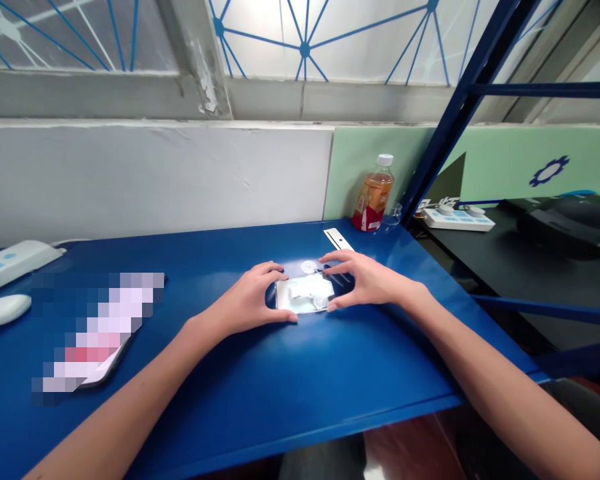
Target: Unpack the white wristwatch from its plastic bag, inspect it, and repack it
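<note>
A small clear plastic packet (305, 294) with white contents lies flat on the blue table (260, 393), in the middle. My left hand (250, 300) rests at its left edge, fingers curled round that side. At the packet's right edge my right hand (365, 280) has its thumb at the lower corner and its fingers stretched over the top edge. A small round white piece (309, 267) lies just behind the packet, between the fingertips of the two hands.
A white ruler-like strip (338, 239) and a bottle of amber drink (374, 195) stand behind. Left are a phone (97, 320), a white mouse (3, 310) and a power strip (10, 261). A blue shelf post (445, 133) and black desk (520, 260) lie right.
</note>
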Motion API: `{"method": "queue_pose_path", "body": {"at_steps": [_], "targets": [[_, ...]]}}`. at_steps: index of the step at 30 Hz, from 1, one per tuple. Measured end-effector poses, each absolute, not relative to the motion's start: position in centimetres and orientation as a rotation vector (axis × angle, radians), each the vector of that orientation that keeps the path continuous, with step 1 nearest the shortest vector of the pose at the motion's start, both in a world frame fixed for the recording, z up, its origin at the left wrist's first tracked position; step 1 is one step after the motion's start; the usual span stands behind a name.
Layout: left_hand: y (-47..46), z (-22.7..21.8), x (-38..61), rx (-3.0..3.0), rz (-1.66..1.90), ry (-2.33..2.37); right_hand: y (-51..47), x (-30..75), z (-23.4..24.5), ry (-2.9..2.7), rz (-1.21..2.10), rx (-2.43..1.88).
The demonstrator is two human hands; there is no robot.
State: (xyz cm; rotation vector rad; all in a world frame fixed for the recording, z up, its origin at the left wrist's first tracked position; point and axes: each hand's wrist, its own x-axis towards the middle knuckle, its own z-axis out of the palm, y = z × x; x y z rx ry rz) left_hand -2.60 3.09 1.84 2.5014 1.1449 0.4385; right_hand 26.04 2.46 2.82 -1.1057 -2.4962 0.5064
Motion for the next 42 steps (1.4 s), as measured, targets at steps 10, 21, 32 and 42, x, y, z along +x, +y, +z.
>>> {"method": "queue_pose_path", "body": {"at_steps": [10, 21, 32, 42], "targets": [[1.9, 1.7, -0.5, 2.545, 0.474, 1.097, 2.1, 25.5, 2.7, -2.515, 0.422, -1.093], [2.5, 1.0, -0.5, 2.592, 0.437, 1.137, 2.2, 25.5, 2.1, -2.523, 0.480, -1.106], [2.8, 0.3, -0.9, 2.694, 0.506, 1.060, 2.2, 25.3, 2.0, -2.506, 0.578, -1.038], [2.9, 0.4, -0.7, 2.660, 0.393, 1.076, 2.2, 25.2, 2.0, -2.509, 0.592, -1.062]]}}
